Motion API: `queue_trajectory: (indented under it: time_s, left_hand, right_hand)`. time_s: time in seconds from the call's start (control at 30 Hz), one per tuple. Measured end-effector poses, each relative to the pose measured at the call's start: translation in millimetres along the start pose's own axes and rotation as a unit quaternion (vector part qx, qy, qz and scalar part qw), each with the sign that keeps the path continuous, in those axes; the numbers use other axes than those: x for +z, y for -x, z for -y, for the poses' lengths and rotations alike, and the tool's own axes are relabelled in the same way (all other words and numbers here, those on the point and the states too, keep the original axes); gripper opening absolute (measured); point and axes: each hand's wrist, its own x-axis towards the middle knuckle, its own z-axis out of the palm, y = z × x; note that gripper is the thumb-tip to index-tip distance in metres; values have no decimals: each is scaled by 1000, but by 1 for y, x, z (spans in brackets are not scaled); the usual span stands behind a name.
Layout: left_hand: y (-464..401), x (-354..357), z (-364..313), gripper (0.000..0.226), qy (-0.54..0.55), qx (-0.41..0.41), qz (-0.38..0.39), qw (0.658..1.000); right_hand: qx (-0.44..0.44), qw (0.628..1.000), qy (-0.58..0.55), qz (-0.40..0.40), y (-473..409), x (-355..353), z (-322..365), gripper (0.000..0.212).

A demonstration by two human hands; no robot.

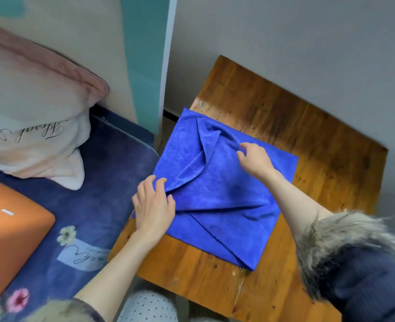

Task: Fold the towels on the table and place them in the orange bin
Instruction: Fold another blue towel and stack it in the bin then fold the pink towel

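While the fold is only half made: step in hand looks like the first fold of the blue towel, one flap already turned over the middle, not flattened.
Sleeves: fur-trimmed dark cuff (345, 242) on the right arm nearest the camera, forearms bare beyond it.
Table: small wooden table (331, 140), towel lies on its left half, left edge of the cloth overhanging the table edge a bit.
Left hand: left hand (153, 205) sits at the towel's near-left edge, fingers curled over a raised fold of cloth, thumb side under it, so it grips the edge rather than pressing flat.
Towel: blue towel (226, 198) roughly square, creases run diagonal from the left hand toward the near corner; loose triangular flap puckered in the far-left part.
Right hand: right hand (255, 161) farther in, over the towel's middle, fingertips pinch a ridge of the turned-over flap; fingers bent, not spread.
Next move, my guess: both hands pull the flap taut and lay its edge square on the layer below, then smooth. Flap is bunched, so it needs straightening first.
Bin: orange bin (12, 228) on the bed to the left, well apart from the table; something blue shows at its opening, cannot tell what.
Far left: pale pillow (29, 108) on the blue floral bedsheet (94, 182).
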Motion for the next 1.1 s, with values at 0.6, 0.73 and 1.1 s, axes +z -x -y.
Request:
queue_trajectory:
  time_s: [0.6,0.73,1.1]
  left_hand:
    - [-30,55,-51,63,-125,67,138,980]
    - [-50,61,-81,51,-126,109,137,976]
    - [-54,92,-162,40,-179,321,214,905]
  right_hand:
    - [57,994,76,57,41,38,-112,82]
    - [98,992,76,37,68,39,-142,82]
    - [211,976,4,46,166,48,-216,38]
